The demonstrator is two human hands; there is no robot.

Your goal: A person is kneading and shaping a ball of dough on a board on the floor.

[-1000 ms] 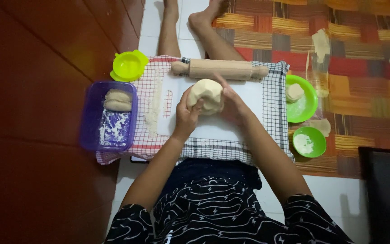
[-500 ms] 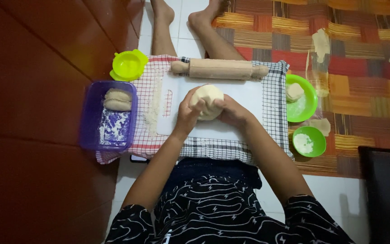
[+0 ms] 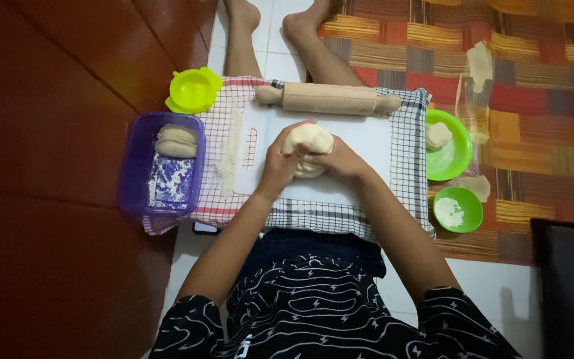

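The dough is a pale lump held over the middle of the white board, with both hands clamped on it: the left hand wraps its left side with fingers over the top, and the right hand presses against its right and lower side. The board lies on a checked cloth spread on the floor. A wooden rolling pin rests across the far edge of the board, well clear of the hands. A streak of flour runs along the cloth just left of the board. Farther left, a purple tub holds two more dough pieces, and a yellow-green mould sits beyond it. To the right, off the cloth, a large green bowl holds one dough ball, and a small green bowl nearer the person holds flour. A patterned mat lies beyond them.
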